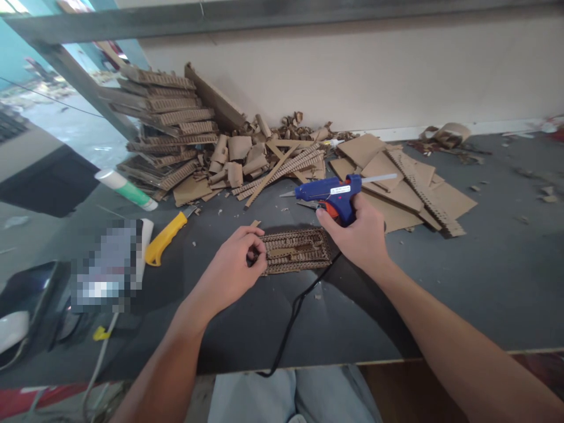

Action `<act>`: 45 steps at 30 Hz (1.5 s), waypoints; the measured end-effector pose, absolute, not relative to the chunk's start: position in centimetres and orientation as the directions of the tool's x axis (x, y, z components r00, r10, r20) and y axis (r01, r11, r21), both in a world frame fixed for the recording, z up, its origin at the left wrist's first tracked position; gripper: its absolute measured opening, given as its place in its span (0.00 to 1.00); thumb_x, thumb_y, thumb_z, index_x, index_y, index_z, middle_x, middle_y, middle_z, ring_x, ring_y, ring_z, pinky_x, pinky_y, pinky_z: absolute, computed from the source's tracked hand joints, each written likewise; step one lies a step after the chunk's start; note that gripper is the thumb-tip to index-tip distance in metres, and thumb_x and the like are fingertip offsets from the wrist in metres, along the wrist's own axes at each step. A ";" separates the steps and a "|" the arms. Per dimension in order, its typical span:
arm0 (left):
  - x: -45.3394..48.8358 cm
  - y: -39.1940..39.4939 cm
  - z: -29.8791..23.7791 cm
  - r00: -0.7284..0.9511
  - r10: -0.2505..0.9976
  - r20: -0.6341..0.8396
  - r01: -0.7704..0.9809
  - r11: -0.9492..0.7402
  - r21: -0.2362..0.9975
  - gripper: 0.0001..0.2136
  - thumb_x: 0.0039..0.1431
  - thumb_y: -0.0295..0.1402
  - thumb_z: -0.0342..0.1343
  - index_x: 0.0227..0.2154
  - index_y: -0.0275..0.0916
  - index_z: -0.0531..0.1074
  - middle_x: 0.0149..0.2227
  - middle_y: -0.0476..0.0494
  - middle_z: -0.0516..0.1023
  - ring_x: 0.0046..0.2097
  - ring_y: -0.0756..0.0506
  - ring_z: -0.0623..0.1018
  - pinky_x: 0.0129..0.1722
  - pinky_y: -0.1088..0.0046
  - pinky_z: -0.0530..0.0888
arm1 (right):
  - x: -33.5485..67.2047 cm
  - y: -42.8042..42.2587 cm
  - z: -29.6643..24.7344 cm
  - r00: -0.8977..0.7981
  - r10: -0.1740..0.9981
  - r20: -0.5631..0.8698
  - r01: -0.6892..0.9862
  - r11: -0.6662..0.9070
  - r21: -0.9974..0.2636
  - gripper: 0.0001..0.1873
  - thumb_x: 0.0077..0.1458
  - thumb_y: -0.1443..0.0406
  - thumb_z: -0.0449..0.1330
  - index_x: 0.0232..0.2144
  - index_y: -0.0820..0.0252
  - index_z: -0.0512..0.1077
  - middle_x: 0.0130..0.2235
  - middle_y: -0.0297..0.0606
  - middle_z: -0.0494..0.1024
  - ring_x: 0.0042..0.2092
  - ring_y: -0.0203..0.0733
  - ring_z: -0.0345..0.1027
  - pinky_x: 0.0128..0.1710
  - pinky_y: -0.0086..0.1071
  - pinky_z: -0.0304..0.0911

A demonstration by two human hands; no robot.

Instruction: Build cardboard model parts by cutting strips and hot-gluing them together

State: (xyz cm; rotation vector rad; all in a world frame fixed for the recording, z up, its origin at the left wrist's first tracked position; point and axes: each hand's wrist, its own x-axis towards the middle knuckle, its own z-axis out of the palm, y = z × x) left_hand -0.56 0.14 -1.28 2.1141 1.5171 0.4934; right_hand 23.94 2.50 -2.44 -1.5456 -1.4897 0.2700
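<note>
A small rectangular cardboard tray (299, 269) lies on the table (484, 288) in front of the person, its long sides running left to right, between the 2 hands. Its edges are ridged cardboard; more ridged strips line the inside, with a smooth, narrow piece along the middle. The left hand (240, 252) is at the tray's left end, fingers curled, thumb and forefinger close together. They cover that end, so I cannot tell whether they pinch anything. The right hand (363, 232) has its fingers wrapped around the handle of a blue glue gun (324, 189), held above and behind the tray's right end. The nozzle points left, and a pale glue stick (379, 178) sticks out of the back. A black cord (294, 314) passes the tray's right end and runs to the table's front edge.

Left of the tray lies a yellow knife (166, 239), and beyond it a white and green tube (127, 189). Behind the tray are curled cardboard scraps (240, 150) with long strips (282, 173) lying crosswise beside them. A tall, uneven stack of cardboard pieces (165, 106) rises at the back left. Flat cardboard sheets (383, 167) overlap at the right, with a ridged strip (423, 191) on top.
</note>
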 end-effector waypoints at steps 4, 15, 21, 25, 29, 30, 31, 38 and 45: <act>-0.4 0.1 -1.2 0.327 0.945 0.009 0.812 -0.285 0.509 0.04 0.58 0.32 0.52 0.28 0.40 0.69 0.53 0.40 0.71 0.42 0.43 0.78 0.39 0.66 0.75 | 23.9 2.5 -2.4 0.239 0.873 0.425 0.663 0.173 -0.729 0.13 0.48 0.54 0.65 0.29 0.56 0.70 0.19 0.27 0.64 0.22 0.36 0.56 0.24 0.32 0.59; -0.9 0.0 -1.2 0.338 0.941 0.024 0.777 -0.293 0.558 0.03 0.59 0.33 0.52 0.35 0.41 0.68 0.54 0.40 0.72 0.34 0.48 0.75 0.37 0.66 0.76 | 23.9 2.5 -2.5 0.239 0.873 0.425 0.656 0.178 -0.734 0.13 0.48 0.54 0.64 0.29 0.56 0.70 0.19 0.27 0.64 0.22 0.36 0.57 0.24 0.32 0.59; -1.5 0.2 -0.8 0.278 0.960 -0.017 0.713 -0.195 0.674 0.06 0.61 0.37 0.53 0.36 0.41 0.70 0.54 0.40 0.73 0.38 0.47 0.77 0.38 0.67 0.78 | 23.9 2.5 -2.4 0.231 0.877 0.422 0.665 0.175 -0.726 0.13 0.48 0.54 0.64 0.29 0.56 0.70 0.19 0.27 0.64 0.22 0.36 0.56 0.23 0.32 0.59; -1.7 0.5 -1.3 0.210 0.977 -0.048 0.676 -0.110 0.729 0.09 0.61 0.41 0.55 0.37 0.41 0.72 0.55 0.40 0.73 0.38 0.46 0.78 0.33 0.69 0.78 | 23.9 2.4 -2.4 0.233 0.874 0.427 0.660 0.180 -0.729 0.13 0.48 0.54 0.64 0.29 0.55 0.69 0.19 0.27 0.64 0.21 0.36 0.56 0.23 0.32 0.58; -1.6 0.6 -1.4 0.200 0.975 -0.102 0.665 -0.058 0.744 0.12 0.58 0.44 0.58 0.35 0.40 0.72 0.54 0.39 0.73 0.34 0.48 0.77 0.31 0.70 0.77 | 23.9 2.4 -2.3 0.231 0.873 0.429 0.655 0.186 -0.732 0.13 0.48 0.54 0.64 0.29 0.56 0.70 0.19 0.27 0.64 0.21 0.36 0.56 0.23 0.32 0.58; -1.6 0.6 -1.4 0.195 0.975 -0.105 0.670 -0.054 0.740 0.12 0.58 0.44 0.59 0.35 0.40 0.71 0.54 0.39 0.74 0.34 0.49 0.77 0.32 0.70 0.77 | 23.9 2.4 -2.3 0.229 0.873 0.431 0.656 0.189 -0.731 0.13 0.48 0.54 0.64 0.30 0.56 0.70 0.19 0.27 0.65 0.22 0.36 0.56 0.23 0.32 0.58; -1.5 0.6 -1.4 0.190 0.976 -0.103 0.677 -0.054 0.734 0.12 0.58 0.44 0.59 0.35 0.40 0.71 0.53 0.40 0.74 0.33 0.49 0.77 0.33 0.69 0.77 | 23.9 2.4 -2.3 0.226 0.872 0.433 0.656 0.192 -0.730 0.13 0.48 0.54 0.64 0.30 0.56 0.70 0.19 0.27 0.65 0.22 0.36 0.56 0.24 0.32 0.58; -1.0 0.6 -1.3 0.175 0.981 -0.082 0.691 -0.063 0.720 0.11 0.57 0.42 0.58 0.35 0.40 0.71 0.50 0.40 0.77 0.31 0.50 0.75 0.36 0.67 0.76 | 23.9 2.4 -2.3 0.228 0.876 0.426 0.647 0.191 -0.738 0.13 0.48 0.54 0.64 0.29 0.56 0.70 0.19 0.27 0.64 0.21 0.36 0.56 0.24 0.32 0.59; -1.3 0.7 -1.6 0.179 0.979 -0.103 0.664 -0.043 0.747 0.12 0.57 0.43 0.59 0.36 0.40 0.71 0.51 0.41 0.76 0.32 0.51 0.74 0.31 0.72 0.75 | 24.0 2.4 -2.5 0.222 0.872 0.437 0.654 0.199 -0.730 0.13 0.48 0.54 0.64 0.30 0.56 0.70 0.20 0.28 0.65 0.22 0.36 0.57 0.23 0.32 0.59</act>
